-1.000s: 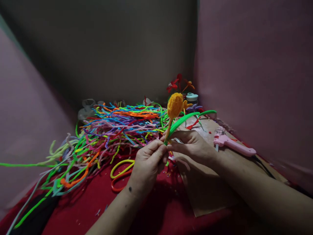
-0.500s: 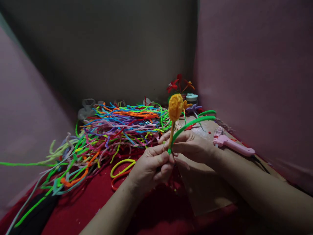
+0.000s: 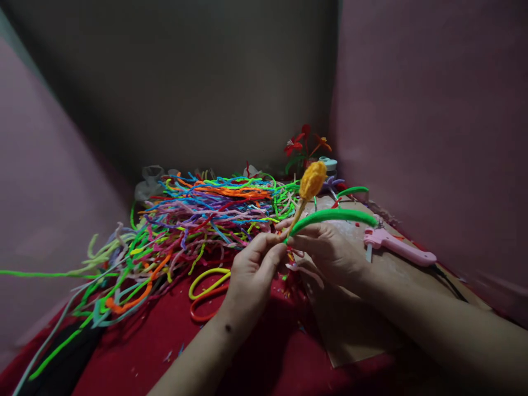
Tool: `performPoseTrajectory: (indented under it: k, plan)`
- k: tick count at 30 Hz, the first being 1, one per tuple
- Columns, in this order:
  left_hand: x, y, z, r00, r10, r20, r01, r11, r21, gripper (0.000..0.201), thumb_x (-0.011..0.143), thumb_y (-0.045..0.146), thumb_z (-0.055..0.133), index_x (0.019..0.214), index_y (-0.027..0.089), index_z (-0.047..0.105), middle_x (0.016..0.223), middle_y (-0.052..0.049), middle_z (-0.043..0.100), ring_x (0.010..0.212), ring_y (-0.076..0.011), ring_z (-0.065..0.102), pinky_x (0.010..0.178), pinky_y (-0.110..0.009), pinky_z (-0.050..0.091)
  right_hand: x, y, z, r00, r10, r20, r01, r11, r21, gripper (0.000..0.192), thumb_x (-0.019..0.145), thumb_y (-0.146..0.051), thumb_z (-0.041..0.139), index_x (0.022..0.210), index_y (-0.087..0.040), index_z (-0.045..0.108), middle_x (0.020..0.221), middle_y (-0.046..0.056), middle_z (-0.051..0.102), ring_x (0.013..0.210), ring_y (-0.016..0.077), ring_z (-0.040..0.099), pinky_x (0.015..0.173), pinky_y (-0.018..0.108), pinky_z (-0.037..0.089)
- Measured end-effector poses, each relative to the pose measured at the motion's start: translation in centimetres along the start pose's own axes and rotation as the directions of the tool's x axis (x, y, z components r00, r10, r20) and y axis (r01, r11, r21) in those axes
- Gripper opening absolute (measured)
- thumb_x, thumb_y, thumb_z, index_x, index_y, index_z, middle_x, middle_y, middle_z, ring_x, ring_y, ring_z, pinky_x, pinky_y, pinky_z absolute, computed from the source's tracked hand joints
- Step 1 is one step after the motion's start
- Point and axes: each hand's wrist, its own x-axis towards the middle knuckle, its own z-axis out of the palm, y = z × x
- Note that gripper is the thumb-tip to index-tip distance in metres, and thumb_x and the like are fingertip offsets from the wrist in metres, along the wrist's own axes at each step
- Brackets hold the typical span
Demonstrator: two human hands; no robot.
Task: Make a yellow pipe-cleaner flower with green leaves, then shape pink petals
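A yellow-orange pipe-cleaner flower [image 3: 312,180] tilts up to the right on its thin stem, held between my two hands over the red cloth. Fingers of my left hand [image 3: 256,264] pinch the lower stem where a green pipe cleaner [image 3: 334,215] meets it. My right hand [image 3: 324,247] is closed at the same spot, its thumb and fingers against the stem and the green pipe cleaner. The green length arches out to the right above my right hand. The exact wrap at the stem is hidden by my fingertips.
A large heap of coloured pipe cleaners [image 3: 214,203] lies at the left and centre. On the right, a pink glue gun [image 3: 381,240] rests on a brown board [image 3: 350,324]. Red flowers [image 3: 293,145] and a pale-lidded jar [image 3: 329,163] stand at the back; yellow scissor handles [image 3: 208,271] lie near my left hand.
The flower has tipped to the right, and the green pipe cleaner has swung lower and farther right. My left hand has turned and risen slightly at the stem.
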Motion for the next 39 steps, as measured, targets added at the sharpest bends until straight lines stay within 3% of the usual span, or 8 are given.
performPoseTrajectory:
  k: [4,13,16,21,26,32,35,39]
  plan:
    - [-0.3,-1.4,0.3,0.975,0.219,-0.045,-0.2,0.943,0.265,0.013,0.086,0.025,0.051,0.089,0.018,0.062,0.072,0.001,0.058,0.062,-0.0081,0.049,0.059,-0.018,0.041,-0.2,0.0,0.5,0.993,0.001,-0.117,0.003,0.999,0.032,0.013,0.067,-0.028,0.074,0.074,-0.019,0.068,0.073,-0.001,0.058,0.07,0.0111,0.053,0.059,0.022,0.042]
    - [-0.2,-2.2,0.0,0.91,0.412,0.045,-0.362,0.738,0.569,0.014,0.087,0.02,0.047,0.094,0.017,0.059,0.08,-0.003,0.06,0.073,-0.0122,0.054,0.069,-0.023,0.041,-0.3,0.5,1.0,0.984,-0.043,-0.171,0.061,0.993,0.102,0.015,0.062,-0.029,0.077,0.075,-0.022,0.072,0.077,0.001,0.063,0.074,0.0127,0.054,0.059,0.024,0.043]
    - [-0.2,-1.9,-0.1,0.959,0.283,-0.003,-0.244,0.834,0.495,0.016,0.087,0.023,0.046,0.079,0.017,0.059,0.062,0.002,0.05,0.056,-0.0088,0.046,0.055,-0.021,0.037,-0.4,0.4,1.0,0.988,-0.036,-0.153,0.048,0.996,0.076,0.018,0.064,-0.031,0.076,0.079,-0.023,0.073,0.082,0.002,0.066,0.079,0.0143,0.057,0.06,0.024,0.044]
    - [0.1,-0.3,0.1,0.989,-0.146,-0.038,0.145,0.989,-0.025,0.021,0.083,0.03,0.053,0.066,0.017,0.052,0.05,0.006,0.041,0.039,-0.0046,0.032,0.038,-0.017,0.026,-0.2,0.4,0.0,1.0,-0.009,-0.026,0.01,1.0,0.008,0.028,0.068,-0.036,0.073,0.093,-0.024,0.071,0.085,0.003,0.066,0.072,0.0138,0.058,0.058,0.024,0.045]
    - [0.3,0.3,0.0,0.947,-0.303,0.104,0.32,0.876,-0.362,0.017,0.08,0.028,0.059,0.069,0.016,0.053,0.047,0.007,0.04,0.034,-0.0016,0.026,0.034,-0.013,0.019,0.2,0.6,-0.6,0.999,-0.048,-0.012,0.047,0.998,-0.039,0.022,0.074,-0.031,0.07,0.094,-0.023,0.071,0.085,0.002,0.065,0.074,0.0128,0.057,0.07,0.028,0.046]
    - [0.2,-0.2,-0.8,0.82,-0.279,0.501,0.552,0.618,-0.56,0.015,0.083,0.026,0.055,0.072,0.016,0.054,0.046,0.009,0.035,0.033,-0.001,0.013,0.03,-0.013,0.021,-0.1,0.0,-0.1,0.98,-0.113,0.162,0.109,0.994,0.033,0.018,0.079,-0.023,0.064,0.095,-0.026,0.072,0.082,0.0,0.065,0.077,0.0123,0.057,0.081,0.031,0.044]
    - [0.2,-0.3,-0.9,0.799,-0.266,0.539,0.568,0.627,-0.532,0.015,0.082,0.029,0.055,0.074,0.016,0.055,0.047,0.009,0.033,0.033,-0.0015,0.012,0.03,-0.013,0.02,-0.2,0.0,0.0,0.966,-0.173,0.193,0.175,0.985,0.003,0.015,0.078,-0.024,0.065,0.09,-0.027,0.073,0.088,0.001,0.065,0.086,0.0146,0.057,0.085,0.032,0.043]
    - [0.1,-0.2,-0.3,0.943,-0.251,0.22,0.302,0.923,-0.239,0.017,0.084,0.031,0.051,0.078,0.017,0.057,0.051,0.006,0.04,0.037,-0.0037,0.026,0.037,-0.015,0.022,-0.2,0.5,0.4,0.993,-0.12,-0.015,0.119,0.993,-0.01,0.015,0.074,-0.027,0.068,0.088,-0.026,0.073,0.093,0.002,0.065,0.09,0.0168,0.058,0.073,0.029,0.047]
